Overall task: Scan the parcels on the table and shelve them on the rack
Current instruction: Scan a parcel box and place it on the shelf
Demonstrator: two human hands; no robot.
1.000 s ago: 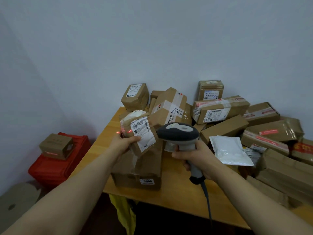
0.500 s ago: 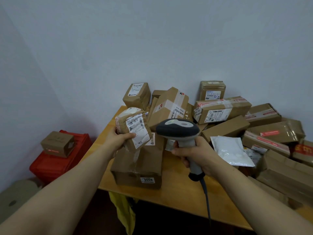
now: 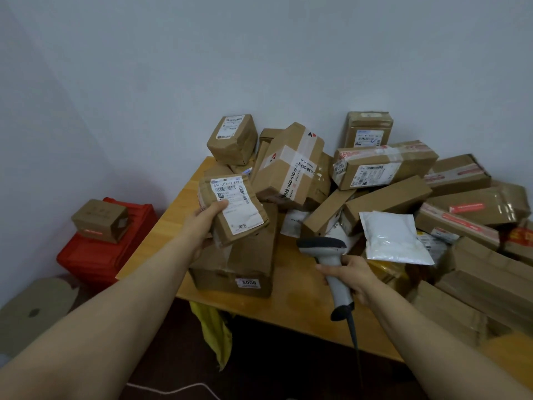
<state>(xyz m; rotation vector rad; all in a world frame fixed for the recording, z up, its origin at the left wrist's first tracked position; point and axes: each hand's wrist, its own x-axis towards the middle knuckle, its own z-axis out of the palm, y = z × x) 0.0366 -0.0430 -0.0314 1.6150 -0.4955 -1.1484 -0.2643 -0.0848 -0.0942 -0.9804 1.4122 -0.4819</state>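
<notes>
Plainly, we see the left hand [image 3: 202, 228] clamped on a small brown parcel [image 3: 240, 215], its thumb pressed onto the white label and its fingers hidden beneath; the parcel is lifted off the tabletop [image 3: 300, 308] and tilted, with the label turned up toward the camera. It hangs just over a large carton [image 3: 245, 262] that sits at the near left edge of the tabletop and bears a sticker reading 5006.

We find the right hand [image 3: 352, 274] wrapped round the handle of a grey scanner [image 3: 323, 246]; the scanner's dark head sits low, near the tabletop and to the right of the held parcel, well apart from it, and its cable trails down off the near edge.

Behind and to the right we see a heap of parcels; a taped box [image 3: 288, 166] leans at its left, a long box [image 3: 383, 164] with a label lies across the top, and a white pouch [image 3: 393, 239] rests on the near slope of the heap, just beside the scanner's head.

On the floor at left we see a red crate [image 3: 101, 259] with a small cardboard box [image 3: 99, 219] on top of it; something yellow [image 3: 215, 332] hangs below the tabletop's near edge.
</notes>
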